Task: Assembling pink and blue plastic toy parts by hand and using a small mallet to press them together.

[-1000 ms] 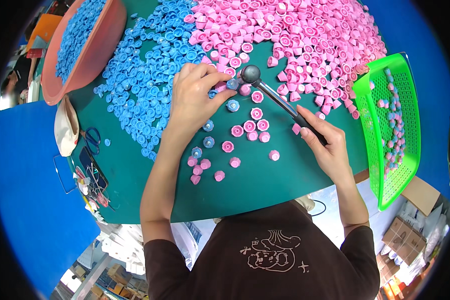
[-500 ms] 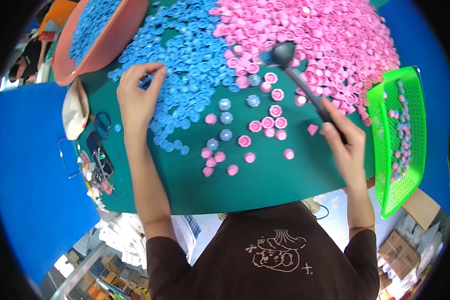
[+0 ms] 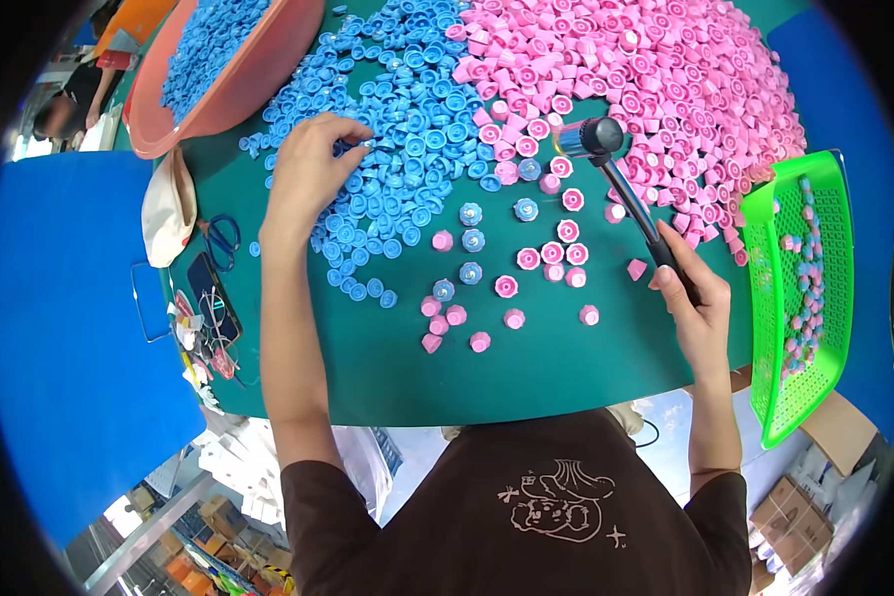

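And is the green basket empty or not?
Not empty, partly filled: pink and blue pieces lie inside the green basket, leaving some of it bare.

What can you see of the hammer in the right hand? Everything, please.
The hammer has a stubby cylindrical head, black and rubbery-looking at one end, amber-tinted at the other. Its slim, dark, glossy shaft leads to a black handle, held in the right hand. It slants up and left from there. Its head overlaps pink pieces in this view; whether they touch is unclear.
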`<move>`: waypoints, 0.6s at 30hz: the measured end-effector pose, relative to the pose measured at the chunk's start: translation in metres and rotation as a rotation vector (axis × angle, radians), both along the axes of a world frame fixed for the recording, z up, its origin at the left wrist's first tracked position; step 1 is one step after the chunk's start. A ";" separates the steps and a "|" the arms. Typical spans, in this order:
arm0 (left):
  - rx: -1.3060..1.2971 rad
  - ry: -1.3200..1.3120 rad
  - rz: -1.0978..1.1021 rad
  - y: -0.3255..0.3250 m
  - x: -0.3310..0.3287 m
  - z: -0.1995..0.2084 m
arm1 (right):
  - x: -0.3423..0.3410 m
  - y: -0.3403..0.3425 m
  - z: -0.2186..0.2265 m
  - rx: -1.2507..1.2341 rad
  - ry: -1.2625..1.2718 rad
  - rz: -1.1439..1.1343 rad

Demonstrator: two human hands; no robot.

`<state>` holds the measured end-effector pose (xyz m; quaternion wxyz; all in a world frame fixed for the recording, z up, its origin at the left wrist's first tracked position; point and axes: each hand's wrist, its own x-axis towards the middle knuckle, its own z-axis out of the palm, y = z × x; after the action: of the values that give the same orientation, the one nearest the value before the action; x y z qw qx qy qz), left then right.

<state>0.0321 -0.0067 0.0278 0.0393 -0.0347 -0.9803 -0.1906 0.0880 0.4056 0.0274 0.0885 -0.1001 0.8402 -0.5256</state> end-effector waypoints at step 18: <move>0.336 0.101 -0.281 0.110 -0.028 -0.012 | -0.010 0.002 -0.001 -0.020 0.020 -0.005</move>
<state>0.0039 0.1038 0.0156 0.0668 -0.1734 -0.9170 -0.3530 0.0780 0.4074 0.0262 0.0780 -0.1042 0.8359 -0.5333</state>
